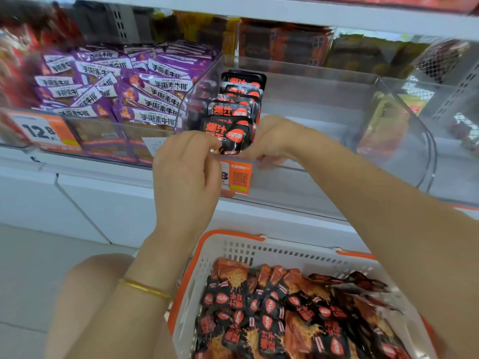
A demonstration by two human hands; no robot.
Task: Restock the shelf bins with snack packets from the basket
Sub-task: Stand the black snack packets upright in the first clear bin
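Up front, left hand and right hand pinch the frontmost black-and-red snack packet between them at the clear bin's front edge; more packets stand behind, and below the wrists sits the basket full of packets.

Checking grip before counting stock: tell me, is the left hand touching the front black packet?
Touching. The head view shows the left hand pinching the front black packet's lower left corner.

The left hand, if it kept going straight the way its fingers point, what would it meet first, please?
Most likely the front black-and-red packet in the clear bin; the left hand already has its fingertips at that packet's lower edge, though depth is hard to judge.
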